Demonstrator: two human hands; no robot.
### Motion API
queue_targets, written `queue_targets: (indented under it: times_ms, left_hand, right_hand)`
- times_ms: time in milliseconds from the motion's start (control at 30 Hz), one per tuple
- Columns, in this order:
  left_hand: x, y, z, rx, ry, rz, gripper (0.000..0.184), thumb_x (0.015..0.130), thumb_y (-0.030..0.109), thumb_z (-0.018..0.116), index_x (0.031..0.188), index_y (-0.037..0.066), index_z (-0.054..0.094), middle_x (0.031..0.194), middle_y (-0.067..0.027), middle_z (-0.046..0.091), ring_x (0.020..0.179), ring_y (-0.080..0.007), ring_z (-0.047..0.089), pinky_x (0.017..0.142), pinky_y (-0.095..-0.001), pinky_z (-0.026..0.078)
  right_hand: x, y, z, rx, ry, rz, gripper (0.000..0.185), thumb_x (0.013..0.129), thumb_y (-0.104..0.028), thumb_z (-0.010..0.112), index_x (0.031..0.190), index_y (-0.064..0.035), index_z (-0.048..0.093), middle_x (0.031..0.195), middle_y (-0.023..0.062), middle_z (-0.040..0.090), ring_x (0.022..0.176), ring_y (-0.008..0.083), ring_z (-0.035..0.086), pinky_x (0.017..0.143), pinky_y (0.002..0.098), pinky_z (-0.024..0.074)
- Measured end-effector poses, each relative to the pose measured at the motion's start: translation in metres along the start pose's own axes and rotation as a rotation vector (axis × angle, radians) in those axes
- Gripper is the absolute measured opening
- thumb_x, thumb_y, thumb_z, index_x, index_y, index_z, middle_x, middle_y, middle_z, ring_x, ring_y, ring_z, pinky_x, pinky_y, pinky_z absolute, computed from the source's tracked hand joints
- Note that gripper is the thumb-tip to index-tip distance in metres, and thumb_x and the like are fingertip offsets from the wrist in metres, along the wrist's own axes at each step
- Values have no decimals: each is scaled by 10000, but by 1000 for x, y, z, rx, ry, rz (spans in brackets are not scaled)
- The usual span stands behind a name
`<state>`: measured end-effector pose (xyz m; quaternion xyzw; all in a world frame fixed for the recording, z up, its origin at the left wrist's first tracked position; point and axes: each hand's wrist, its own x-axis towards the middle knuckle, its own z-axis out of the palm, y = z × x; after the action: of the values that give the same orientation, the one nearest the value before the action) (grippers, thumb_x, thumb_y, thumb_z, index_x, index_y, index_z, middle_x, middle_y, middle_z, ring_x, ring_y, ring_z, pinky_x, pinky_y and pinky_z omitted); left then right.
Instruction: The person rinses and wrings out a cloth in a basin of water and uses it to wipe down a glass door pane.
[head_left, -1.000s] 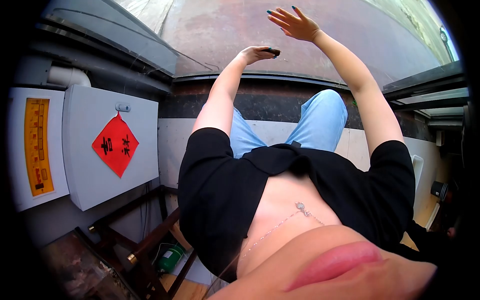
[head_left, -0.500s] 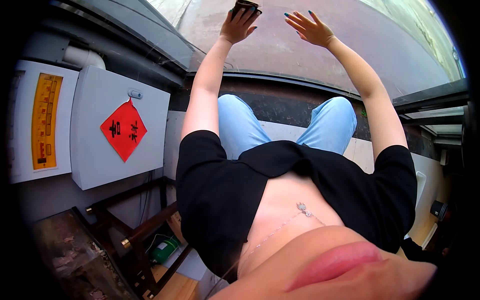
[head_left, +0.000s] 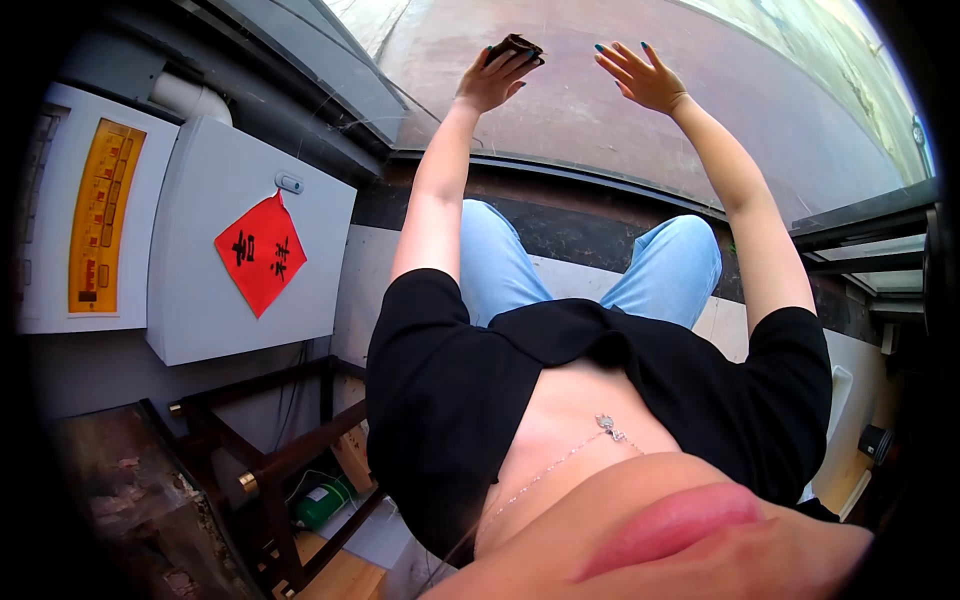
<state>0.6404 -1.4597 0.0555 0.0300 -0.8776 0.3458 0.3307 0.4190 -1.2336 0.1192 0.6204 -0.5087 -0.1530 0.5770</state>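
A dark brown cloth-like thing (head_left: 514, 48) lies under the fingers of my left hand (head_left: 488, 82), pressed against the large glass pane (head_left: 560, 110). My fingers are partly spread over it, and its exact nature is hard to make out. To the right, my right hand (head_left: 642, 78) is open with its fingers spread and nothing in it. It rests on or very near the same pane; contact cannot be told for sure.
A grey box (head_left: 190, 290) with a red paper diamond (head_left: 262, 254) hangs on the left wall. Below it are a dark wooden frame (head_left: 270, 470) and a green bottle (head_left: 322, 504). Window frames (head_left: 860, 225) border the pane at right; a black cup-like object (head_left: 876, 442) lies lower right.
My left hand rose with the dark thing from a side-on pose to lie flat, then came slightly down. My right hand has shifted right and a little down. The camera view has turned somewhat.
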Motion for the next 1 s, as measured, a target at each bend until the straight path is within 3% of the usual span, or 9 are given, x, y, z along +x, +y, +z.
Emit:
queue_targets:
  times_ms: [100,233,300,400,467,600,733,933,1000]
  left_hand:
    - [12,-30,-9,-85,33,-341,523,750,434,506,1214,225,388,1253,-39,343,1171,-265,278,908,-524,242]
    - [27,-4,-7,-166,57,-599,646,760,488,463,1258,114,294,1291,-158,250,1179,-363,236,929,-555,188]
    - [23,22,-1,-237,-76,-577,690,750,511,462,1279,122,248,1327,-144,192,1214,-355,176,945,-551,154]
    - [-15,58,8,-366,-341,-232,684,745,508,472,1292,174,232,1352,-68,163,1248,-277,122,979,-497,129]
    - [-31,74,9,-401,-407,-170,645,738,473,500,1285,230,259,1333,-7,223,1244,-202,158,1000,-438,136]
    - [-34,67,9,-370,-211,-284,614,716,444,541,1259,272,311,1286,6,312,1219,-202,223,997,-423,161]
    - [3,5,6,-234,20,-654,647,761,463,471,1225,37,323,1252,-234,283,1167,-435,218,958,-518,172]
    - [5,-37,2,-199,48,-530,708,767,464,464,1233,-31,267,1250,-298,228,1164,-473,184,950,-540,159]
    - [-2,-13,16,-288,135,-737,720,768,469,459,1229,-45,257,1260,-302,199,1171,-478,156,956,-539,149]
  right_hand:
    - [0,0,-3,35,-41,4,712,712,-536,453,1309,-230,213,1378,-11,146,1277,187,98,1005,507,-15]
    - [16,-1,-13,158,-67,13,703,712,-469,499,1306,-212,225,1371,1,169,1272,176,124,1017,477,-10]
    - [34,-3,-18,259,-53,31,685,718,-419,516,1302,-195,236,1366,5,186,1268,166,142,1026,451,5]
    - [80,-11,-30,464,-10,84,645,735,-342,520,1294,-163,255,1356,3,212,1261,145,161,1036,403,41]
    - [93,-25,-20,267,21,83,647,746,-415,475,1305,-194,235,1367,-10,183,1269,155,131,1026,440,26]
    - [97,-36,-4,50,43,99,661,743,-515,416,1310,-240,216,1369,-18,178,1270,175,128,1004,497,-10]
    - [98,-34,-7,25,31,79,637,768,-521,379,1312,-238,209,1377,-14,149,1273,184,113,1006,492,2]
    - [100,-34,-6,0,45,88,652,756,-531,395,1311,-242,209,1379,-16,143,1272,185,116,1006,493,2]
    - [98,-35,-6,10,35,86,656,753,-529,401,1311,-243,209,1378,-18,144,1272,187,117,1006,496,1]
